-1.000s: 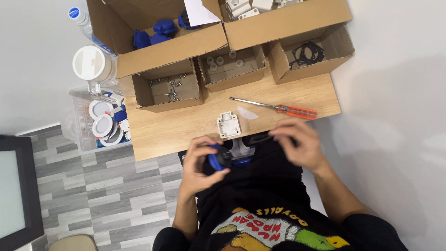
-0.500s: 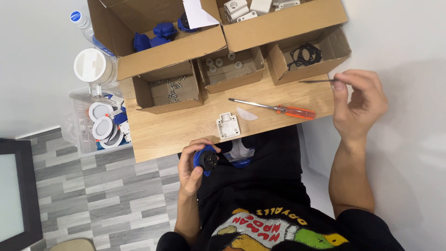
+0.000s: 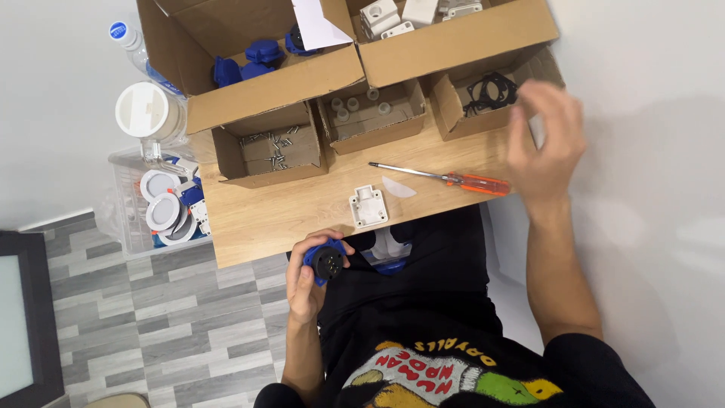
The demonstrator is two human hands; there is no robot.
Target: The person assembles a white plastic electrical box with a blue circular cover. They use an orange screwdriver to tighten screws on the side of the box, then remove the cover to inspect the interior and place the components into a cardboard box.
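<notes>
Left hand [image 3: 304, 281] grips blue socket [image 3: 326, 262]; right hand [image 3: 544, 143] well apart.

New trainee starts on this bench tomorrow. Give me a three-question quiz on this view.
1. True or false: the left hand grips the blue round connector.
2. Which lies nearest the orange-handled screwdriver? A the screws box B the white square plate C the bottle
3. Fill in: the right hand hovers by the box holding black ____.
Key: 1 true; 2 B; 3 gaskets.
</notes>
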